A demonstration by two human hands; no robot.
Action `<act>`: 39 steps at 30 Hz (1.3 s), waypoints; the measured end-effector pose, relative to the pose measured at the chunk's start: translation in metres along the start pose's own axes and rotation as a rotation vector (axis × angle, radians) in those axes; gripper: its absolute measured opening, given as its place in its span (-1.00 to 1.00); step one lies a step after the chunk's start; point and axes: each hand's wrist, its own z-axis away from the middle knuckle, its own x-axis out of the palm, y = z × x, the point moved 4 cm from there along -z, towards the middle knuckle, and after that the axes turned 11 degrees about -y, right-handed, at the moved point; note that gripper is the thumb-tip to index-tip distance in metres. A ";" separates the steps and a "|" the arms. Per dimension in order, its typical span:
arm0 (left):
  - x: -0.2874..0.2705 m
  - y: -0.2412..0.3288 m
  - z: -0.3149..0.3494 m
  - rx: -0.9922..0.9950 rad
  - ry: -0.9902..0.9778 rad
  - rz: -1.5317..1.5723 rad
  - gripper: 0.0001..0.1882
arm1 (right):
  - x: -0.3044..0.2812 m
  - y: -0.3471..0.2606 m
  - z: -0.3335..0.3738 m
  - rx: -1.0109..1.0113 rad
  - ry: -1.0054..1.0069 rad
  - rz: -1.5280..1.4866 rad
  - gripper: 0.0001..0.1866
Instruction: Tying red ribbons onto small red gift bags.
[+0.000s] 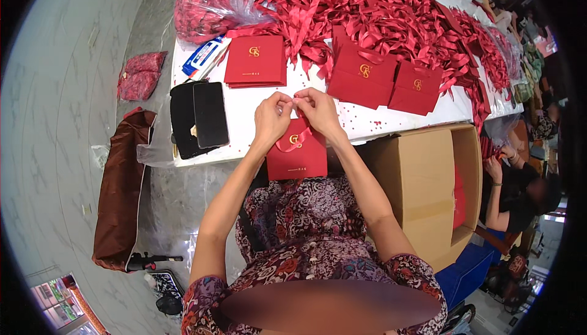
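A red paper gift bag with gold print lies at the table's near edge, close to my body. A red ribbon loops across its front. My left hand and my right hand meet just above the bag's top, fingertips almost touching. Both are closed in a pinch on the thin red ribbon, of which only a little shows between the fingers. A stack of red gift bags lies just beyond my left hand. More red bags lie beyond my right hand.
Red ribbons heap across the far table. A black phone and a wipes packet lie at left, near a plastic bag of red material. An open cardboard box stands at right. Another person works farther right.
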 end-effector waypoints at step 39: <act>-0.046 0.021 0.137 -0.157 0.169 0.488 -0.66 | -0.038 -0.017 -0.004 -0.043 0.292 -0.095 -0.78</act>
